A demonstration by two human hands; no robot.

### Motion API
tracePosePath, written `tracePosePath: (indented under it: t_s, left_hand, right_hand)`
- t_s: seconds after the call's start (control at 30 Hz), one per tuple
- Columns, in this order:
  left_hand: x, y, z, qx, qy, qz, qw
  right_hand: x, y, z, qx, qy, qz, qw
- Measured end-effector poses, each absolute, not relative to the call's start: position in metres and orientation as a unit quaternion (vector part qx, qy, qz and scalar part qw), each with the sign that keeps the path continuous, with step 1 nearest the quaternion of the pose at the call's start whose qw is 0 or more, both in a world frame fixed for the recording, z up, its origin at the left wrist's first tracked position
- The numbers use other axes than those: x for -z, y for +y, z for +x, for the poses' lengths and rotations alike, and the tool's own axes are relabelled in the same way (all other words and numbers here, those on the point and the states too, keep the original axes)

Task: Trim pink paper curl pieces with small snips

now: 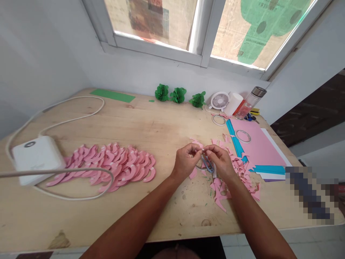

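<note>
My left hand (185, 160) and my right hand (221, 160) meet over the wooden table (151, 126), fingers pinched together on a small pink paper piece (202, 146). Small scissors (207, 164) hang from my right hand, under the palm. Pink paper scraps (237, 172) lie scattered beneath and to the right of both hands. A large spread of curved pink paper petals (118, 166) lies on the table to the left of my left hand.
A white power adapter (36, 158) with a looping cable (67, 115) sits far left. Pink, blue and white paper sheets (256, 145) lie at right. Three green paper balls (178, 95), a small fan (219, 100), a bottle (250, 102), tape rings and a green strip (112, 95) line the back.
</note>
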State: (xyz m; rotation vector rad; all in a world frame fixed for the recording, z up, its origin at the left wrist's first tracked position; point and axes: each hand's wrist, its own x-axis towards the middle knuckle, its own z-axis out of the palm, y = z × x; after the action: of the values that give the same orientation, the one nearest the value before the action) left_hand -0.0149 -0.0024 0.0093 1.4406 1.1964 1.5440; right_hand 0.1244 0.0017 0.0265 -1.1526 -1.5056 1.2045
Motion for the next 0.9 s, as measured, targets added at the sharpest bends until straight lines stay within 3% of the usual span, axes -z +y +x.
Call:
tracePosePath:
  t_s: [0.9]
  left_hand:
    - [-0.0080,-0.0039,-0.0121,-0.594,0.458,0.557,0.356]
  right_hand:
    - [-0.0296,0.0014,0.1224,-0.308,-0.691,-0.493,0.430]
